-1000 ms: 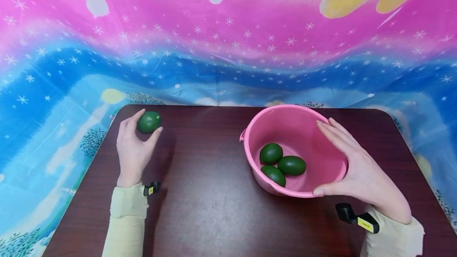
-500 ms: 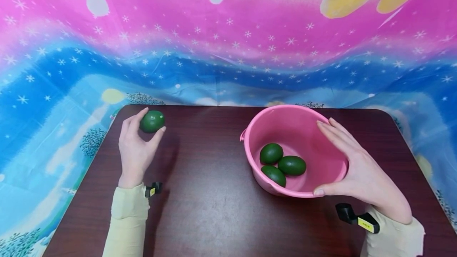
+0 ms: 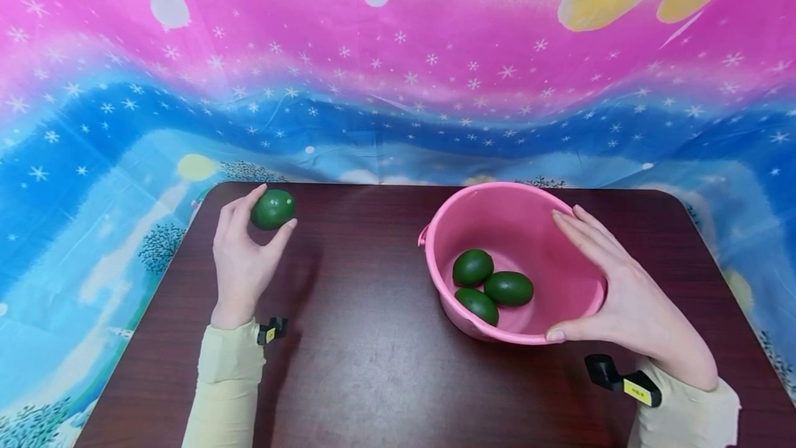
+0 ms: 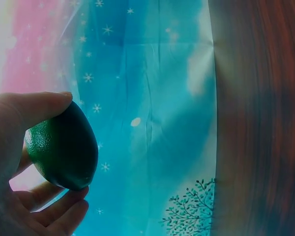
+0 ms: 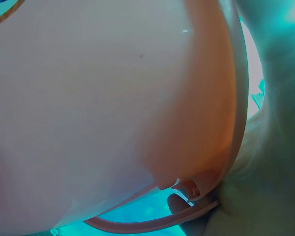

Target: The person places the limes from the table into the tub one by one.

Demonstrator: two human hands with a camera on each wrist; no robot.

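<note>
Your left hand (image 3: 239, 261) at table (image 3: 361, 365) far-left corner, fruit (image 3: 273, 209) pinched above tabletop. Bucket (image 3: 497, 216) on table right of centre; three fruits (image 3: 491, 285) clustered inside, touching. Your right hand (image 3: 622, 296) against bucket's right side.

The tabletop (image 3: 373, 365) looks like dark, faintly glossy wood grain. The pink bucket (image 3: 516, 220) is smooth, shiny plastic. The green fruit (image 3: 273, 209) has a finely pebbled, slightly glossy skin. The backdrop (image 3: 398, 88) is creased, printed cloth.

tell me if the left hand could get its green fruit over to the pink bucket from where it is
Probably yes: the left hand holds the green fruit raised, bare table lies between, and the pink bucket is open-topped.
</note>
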